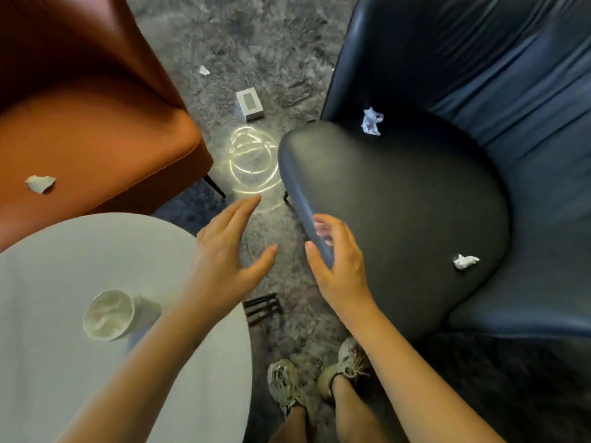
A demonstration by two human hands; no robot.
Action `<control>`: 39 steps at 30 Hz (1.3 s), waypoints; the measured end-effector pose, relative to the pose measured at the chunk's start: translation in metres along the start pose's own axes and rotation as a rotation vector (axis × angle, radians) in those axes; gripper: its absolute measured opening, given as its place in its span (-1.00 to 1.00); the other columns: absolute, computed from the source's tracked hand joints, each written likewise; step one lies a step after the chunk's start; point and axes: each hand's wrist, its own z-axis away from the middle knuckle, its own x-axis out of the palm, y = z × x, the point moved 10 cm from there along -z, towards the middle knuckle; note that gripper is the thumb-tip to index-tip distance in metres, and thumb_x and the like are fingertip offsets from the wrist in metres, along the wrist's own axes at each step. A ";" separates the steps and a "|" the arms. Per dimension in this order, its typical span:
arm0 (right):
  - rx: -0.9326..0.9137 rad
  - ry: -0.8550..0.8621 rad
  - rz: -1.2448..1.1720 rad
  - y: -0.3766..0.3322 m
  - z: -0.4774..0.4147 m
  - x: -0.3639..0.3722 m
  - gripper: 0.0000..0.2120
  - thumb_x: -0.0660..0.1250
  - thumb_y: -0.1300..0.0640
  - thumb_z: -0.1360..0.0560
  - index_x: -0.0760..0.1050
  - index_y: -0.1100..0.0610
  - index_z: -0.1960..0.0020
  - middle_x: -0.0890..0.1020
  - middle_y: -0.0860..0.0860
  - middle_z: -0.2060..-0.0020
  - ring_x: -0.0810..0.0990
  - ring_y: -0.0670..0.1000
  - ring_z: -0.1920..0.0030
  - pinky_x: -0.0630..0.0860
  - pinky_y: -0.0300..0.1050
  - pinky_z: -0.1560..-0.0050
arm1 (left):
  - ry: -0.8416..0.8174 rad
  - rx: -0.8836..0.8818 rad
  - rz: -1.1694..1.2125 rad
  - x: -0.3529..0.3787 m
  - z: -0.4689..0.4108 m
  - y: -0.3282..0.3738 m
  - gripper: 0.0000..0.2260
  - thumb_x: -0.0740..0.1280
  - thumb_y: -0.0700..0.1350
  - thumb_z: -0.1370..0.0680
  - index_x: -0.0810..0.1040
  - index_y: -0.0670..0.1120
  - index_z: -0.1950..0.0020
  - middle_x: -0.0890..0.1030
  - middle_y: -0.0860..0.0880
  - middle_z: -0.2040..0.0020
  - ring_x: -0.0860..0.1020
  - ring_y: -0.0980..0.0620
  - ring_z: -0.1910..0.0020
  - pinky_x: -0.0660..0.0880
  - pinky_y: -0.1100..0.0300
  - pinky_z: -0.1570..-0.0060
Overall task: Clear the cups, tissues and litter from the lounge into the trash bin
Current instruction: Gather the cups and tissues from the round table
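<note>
1. Hand state. The left hand (227, 251) hovers beyond the right edge of the round white surface (57, 251), above the floor (198, 33). Its fingers are spread wide and hold nothing. The right hand (335, 260) is at the front edge of the dark chair (399, 203), fingers open and slightly curved, also empty. Whether it touches the seat cannot be told.

2. Nearest item. The cup (110, 314) stands on the surface just beside the left forearm, near the surface's right edge. It appears upright, with something white crumpled inside. Grip it round the wall with the left hand and keep the mouth up so the contents stay in.

3. Seat items. The near tissue (466, 261) lies by the right edge of the dark seat. The far tissue (372, 120) lies at its back left corner. Pinch each lightly with the right hand; both will probably compress and can share one grip.

4. Remaining items. A paper scrap (40, 183) lies on the orange chair (96, 123). A small box (250, 105) and a floor scrap (203, 70) lie on the floor between the chairs.

5. No trash bin is in view. Locate it before loading both hands.
</note>
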 end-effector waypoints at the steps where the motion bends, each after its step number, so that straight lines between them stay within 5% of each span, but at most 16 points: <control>1: 0.016 0.056 0.031 0.010 -0.003 -0.024 -0.68 0.26 0.18 -0.49 0.42 0.22 -0.22 0.50 0.09 -0.06 0.49 -0.01 -0.08 0.40 -0.22 -0.11 | -0.029 0.049 0.010 0.014 -0.011 0.018 -0.40 0.23 0.16 -0.43 0.34 -0.10 -0.40 0.45 -0.06 -0.32 0.42 0.00 -0.30 0.36 0.02 -0.28; 9: 0.341 0.356 0.127 0.135 0.003 -0.193 -0.68 0.25 0.31 -0.51 0.38 0.24 -0.25 0.49 0.14 -0.13 0.43 -0.05 -0.06 0.34 -0.22 -0.08 | -0.256 0.204 -0.043 0.143 -0.075 0.125 -0.46 0.26 0.09 -0.47 0.34 -0.07 -0.41 0.41 -0.05 -0.35 0.39 -0.04 -0.32 0.36 -0.09 -0.27; 14: 0.512 0.443 0.144 0.208 0.008 -0.246 -0.67 0.26 0.30 -0.51 0.37 0.26 -0.26 0.49 0.16 -0.16 0.47 0.12 -0.14 0.37 -0.11 -0.11 | -0.352 0.225 -0.078 0.211 -0.104 0.157 -0.45 0.22 0.09 -0.47 0.28 -0.04 -0.43 0.39 -0.04 -0.36 0.38 -0.03 -0.31 0.34 -0.03 -0.29; 22: 0.771 0.549 0.200 0.319 0.011 -0.252 -0.62 0.30 0.29 -0.47 0.37 0.20 -0.27 0.51 0.17 -0.17 0.48 0.15 -0.14 0.36 -0.08 -0.09 | -0.484 0.153 -0.088 0.306 -0.135 0.130 -0.45 0.23 0.09 -0.45 0.29 -0.04 -0.42 0.43 -0.03 -0.31 0.40 -0.03 -0.27 0.36 -0.02 -0.25; 27: 1.001 0.439 0.325 0.386 0.017 -0.236 -0.60 0.33 0.31 -0.43 0.43 0.19 -0.26 0.38 0.13 -0.30 0.42 0.20 -0.20 0.32 -0.09 -0.16 | -0.514 0.121 -0.067 0.350 -0.165 0.105 -0.45 0.24 0.08 -0.44 0.30 -0.05 -0.40 0.46 -0.04 -0.25 0.41 -0.02 -0.25 0.37 0.00 -0.22; 35: 1.268 0.378 0.320 0.421 0.000 -0.212 -0.77 0.27 0.48 -0.40 0.51 0.27 -0.01 0.47 0.23 -0.12 0.49 0.20 -0.06 0.25 -0.36 0.13 | -0.633 0.155 -0.045 0.378 -0.224 0.079 -0.45 0.24 0.07 -0.45 0.29 -0.05 -0.41 0.44 -0.06 -0.29 0.41 -0.05 -0.25 0.35 0.00 -0.26; 37: 1.317 0.360 0.275 0.416 -0.021 -0.207 -0.79 0.26 0.49 -0.39 0.52 0.26 0.08 0.56 0.23 0.00 0.54 0.17 0.04 0.40 -0.21 0.04 | -0.644 0.179 -0.050 0.376 -0.241 0.074 -0.45 0.24 0.07 -0.44 0.30 -0.06 -0.41 0.44 -0.06 -0.29 0.42 -0.06 -0.24 0.34 0.02 -0.24; 39: 1.340 0.385 0.041 0.403 -0.054 -0.192 -0.79 0.28 0.50 -0.36 0.51 0.23 0.14 0.59 0.17 0.17 0.56 0.12 0.17 0.48 -0.16 0.16 | -0.657 0.199 -0.047 0.373 -0.259 0.069 -0.43 0.26 0.07 -0.43 0.29 -0.05 -0.41 0.44 -0.05 -0.28 0.41 -0.05 -0.23 0.32 0.06 -0.23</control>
